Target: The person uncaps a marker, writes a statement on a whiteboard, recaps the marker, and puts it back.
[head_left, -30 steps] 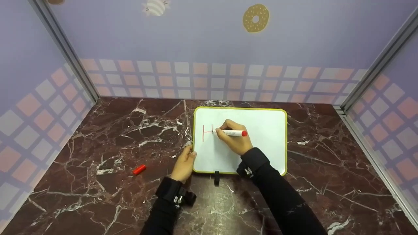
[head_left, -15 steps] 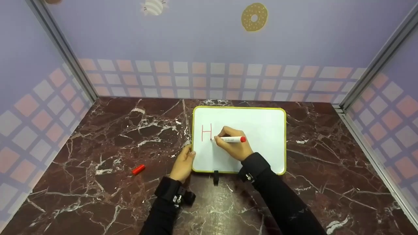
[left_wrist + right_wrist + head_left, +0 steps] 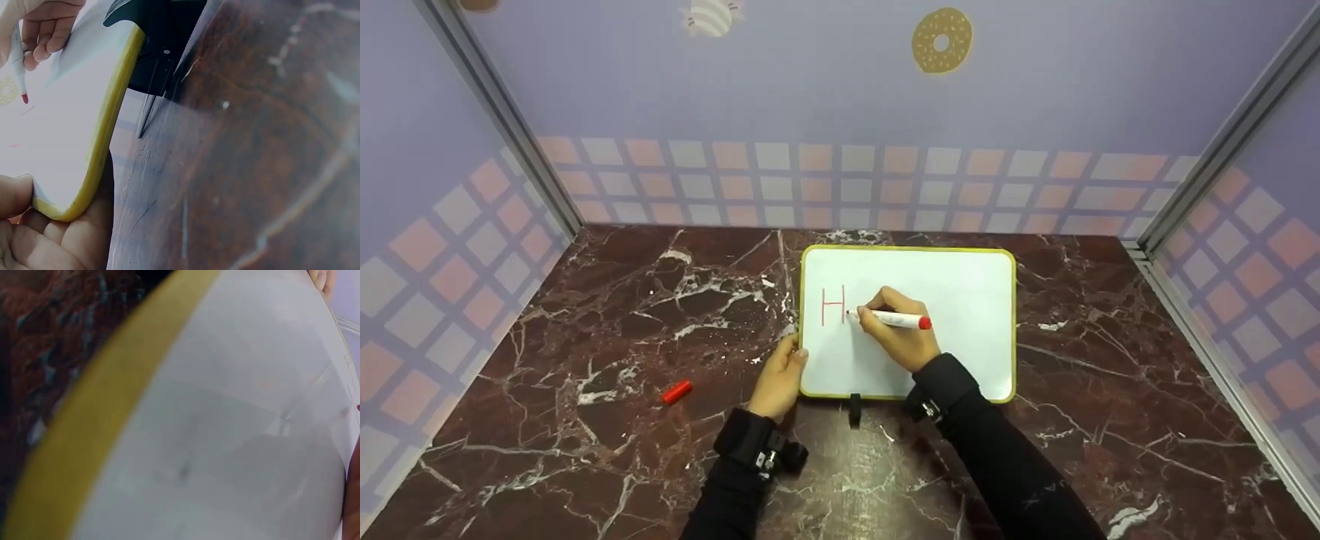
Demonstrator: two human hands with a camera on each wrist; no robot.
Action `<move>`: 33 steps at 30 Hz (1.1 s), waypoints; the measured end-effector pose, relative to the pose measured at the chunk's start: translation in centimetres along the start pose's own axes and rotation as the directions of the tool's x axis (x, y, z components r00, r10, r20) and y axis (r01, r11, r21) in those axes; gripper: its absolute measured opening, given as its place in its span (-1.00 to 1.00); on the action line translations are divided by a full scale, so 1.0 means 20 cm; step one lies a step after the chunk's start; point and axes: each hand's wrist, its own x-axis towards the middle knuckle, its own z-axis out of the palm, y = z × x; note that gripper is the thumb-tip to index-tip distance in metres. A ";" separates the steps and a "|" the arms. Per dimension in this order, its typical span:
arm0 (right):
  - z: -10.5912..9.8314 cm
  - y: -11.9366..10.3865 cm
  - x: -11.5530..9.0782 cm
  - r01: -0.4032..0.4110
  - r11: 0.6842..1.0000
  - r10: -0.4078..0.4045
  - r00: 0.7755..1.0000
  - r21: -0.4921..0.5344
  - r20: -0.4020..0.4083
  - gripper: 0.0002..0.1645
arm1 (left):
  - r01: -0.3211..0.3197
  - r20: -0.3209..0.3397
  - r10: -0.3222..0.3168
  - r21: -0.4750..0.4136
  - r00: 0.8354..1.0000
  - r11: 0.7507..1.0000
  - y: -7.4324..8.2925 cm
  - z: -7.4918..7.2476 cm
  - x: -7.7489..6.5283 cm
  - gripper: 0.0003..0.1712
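A yellow-framed whiteboard [image 3: 960, 292] bears a red letter H [image 3: 833, 304] near its left side. My left hand [image 3: 778, 381] grips the board's lower left edge; in the left wrist view the thumb [image 3: 16, 196] lies on its face and the fingers pass under the yellow rim [image 3: 104, 129]. Pinched in my right hand [image 3: 906, 339] is a white marker [image 3: 896, 319] with a red end. Its tip sits just right of the H; whether it touches the board I cannot tell. The right wrist view shows mostly the white surface [image 3: 236, 416], with the marker nearly out of frame.
A red marker cap [image 3: 677, 391] lies on the dark marbled table [image 3: 585, 465], left of my left hand. A black clip-like piece [image 3: 855, 409] juts from the board's bottom edge. Patterned walls [image 3: 840, 180] stand behind and at both sides.
My right hand has drawn the marker down, completing the right stroke of the H, then shifted the tip slightly up and to the right. My left hand has kept its grip on the board.
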 end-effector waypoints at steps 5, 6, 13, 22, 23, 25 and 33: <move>0.00 0.01 0.00 -0.005 1.000 0.005 1.000 0.009 0.001 -0.84 | -0.009 -0.008 0.009 -0.006 1.000 1.000 -0.01 0.00 0.00 -0.57; 0.00 0.01 0.00 -0.007 1.000 0.007 1.000 0.010 0.003 -0.84 | -0.005 -0.008 0.005 -0.010 1.000 1.000 -0.01 0.00 0.00 -0.57; 0.00 0.00 0.00 -0.011 0.999 0.010 1.000 -0.047 -0.011 -0.85 | 0.001 -0.016 -0.001 0.017 1.000 1.000 -0.01 0.00 -0.01 -0.58; -0.02 0.00 0.00 -0.005 0.999 0.003 0.999 -0.043 -0.045 -0.82 | -0.072 -0.001 0.072 -0.056 0.997 0.996 -0.01 0.00 -0.01 -0.59; -0.02 0.00 0.01 -0.011 0.999 0.009 0.999 -0.041 -0.048 -0.81 | -0.077 0.000 0.077 -0.064 0.997 0.995 -0.01 0.00 -0.01 -0.59; -0.02 0.00 0.01 -0.021 0.999 0.019 0.998 -0.037 -0.056 -0.81 | -0.062 0.001 0.062 -0.061 0.998 0.996 -0.01 0.00 0.00 -0.59; -0.01 0.01 0.01 -0.018 0.999 0.016 0.997 -0.026 -0.075 -0.82 | -0.001 -0.010 0.001 -0.006 1.000 1.000 -0.02 0.01 0.01 -0.58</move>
